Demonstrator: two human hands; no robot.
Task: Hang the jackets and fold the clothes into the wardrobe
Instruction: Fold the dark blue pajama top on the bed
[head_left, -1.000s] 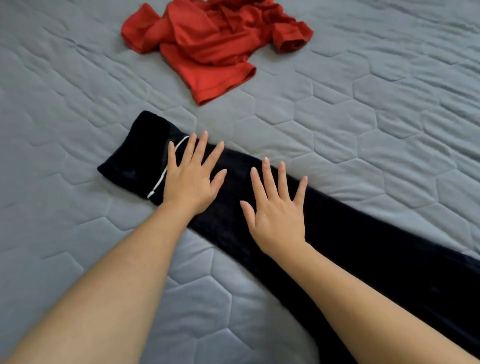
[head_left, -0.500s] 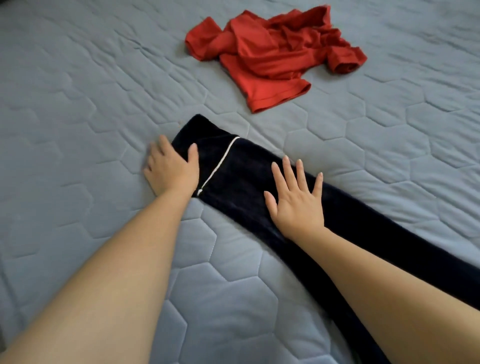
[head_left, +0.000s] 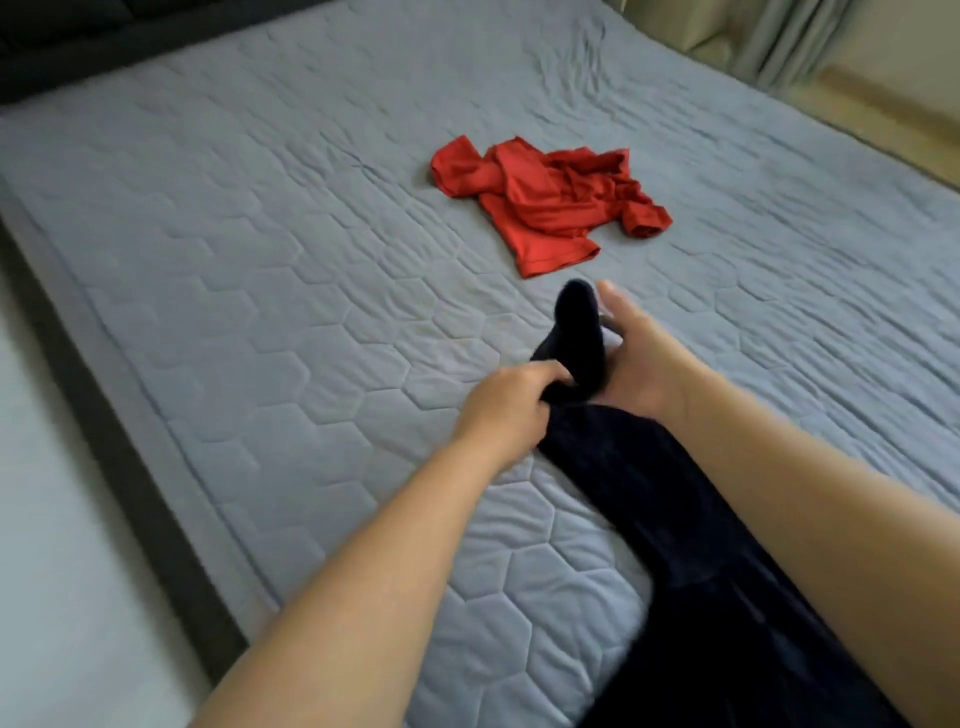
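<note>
Long dark navy trousers (head_left: 670, 519) stretch across the grey quilted bed from the lower right toward the middle. Their far end (head_left: 576, 332) is lifted off the bed and bent back toward me. My left hand (head_left: 506, 402) grips that end from the left with curled fingers. My right hand (head_left: 636, 358) holds the same raised end from the right, thumb up beside the cloth. A crumpled red shirt (head_left: 550, 208) lies farther back on the bed, apart from both hands.
The grey quilted bedcover (head_left: 291, 270) fills most of the view. A dark bed frame edge (head_left: 104, 431) and pale floor run along the left. Curtains (head_left: 779, 41) and a beige wall base sit at the top right.
Both hands lay flat on the trousers before; now they have taken hold of the waistband end and raised it off the bed. The view has pulled back.
</note>
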